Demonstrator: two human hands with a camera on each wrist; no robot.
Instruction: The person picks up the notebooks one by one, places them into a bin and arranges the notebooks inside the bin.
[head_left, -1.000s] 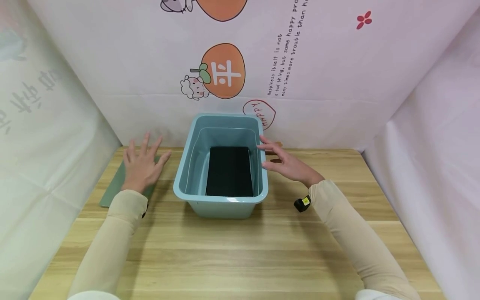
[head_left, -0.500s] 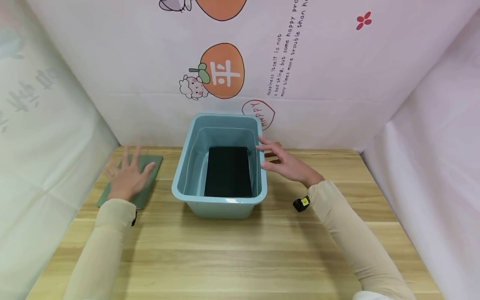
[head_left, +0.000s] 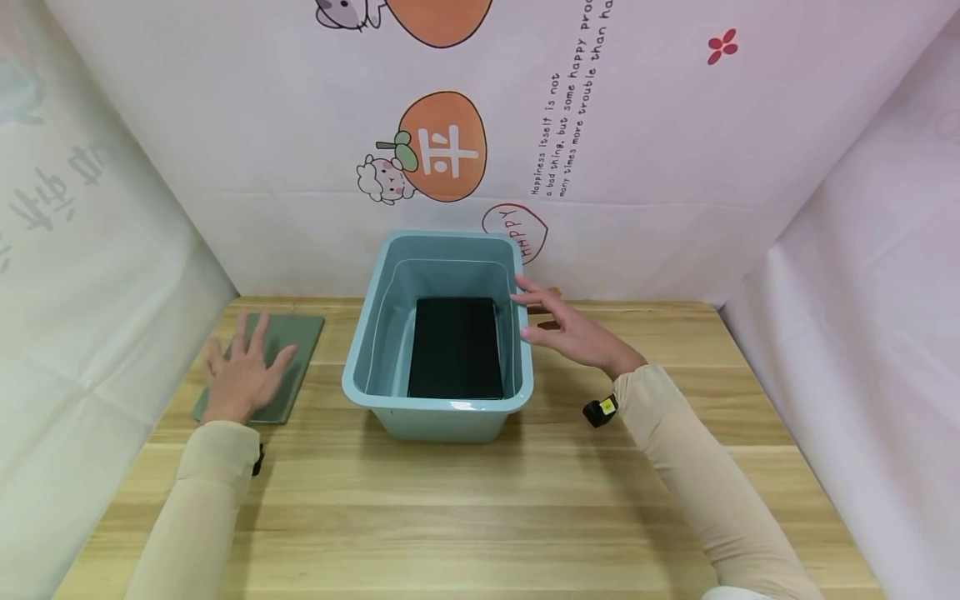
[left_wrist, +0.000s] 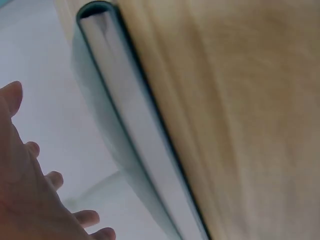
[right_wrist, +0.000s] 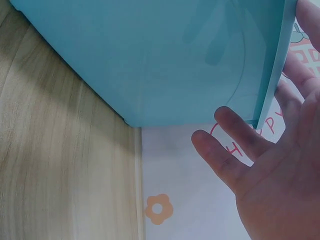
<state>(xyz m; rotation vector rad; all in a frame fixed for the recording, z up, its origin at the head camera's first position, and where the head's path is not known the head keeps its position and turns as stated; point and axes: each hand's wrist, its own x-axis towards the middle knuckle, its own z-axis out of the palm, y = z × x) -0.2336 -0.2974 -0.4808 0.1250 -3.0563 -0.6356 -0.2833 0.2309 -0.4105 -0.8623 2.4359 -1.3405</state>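
A green hardcover book (head_left: 288, 367) lies flat at the left of the table; its white page edges show in the left wrist view. Over it is my left hand (head_left: 240, 379), fingers spread and straight; in the left wrist view a gap shows between the hand (left_wrist: 30, 190) and the cover. A blue plastic bin (head_left: 442, 423) stands in the middle, and a black flat rectangular thing (head_left: 456, 348) lies inside. At the bin's right rim is my right hand (head_left: 581, 333), with its fingertips against the rim and the fingers loosely spread, not curled round it.
The wooden table (head_left: 465, 525) reaches back to a white printed cloth (head_left: 637, 150), with more white cloth on the left and right sides. A black camera (head_left: 600, 410) hangs at the right wrist.
My left hand has moved left and a little toward me, from the book's far right part to its left part. The right hand stays at the bin's rim.
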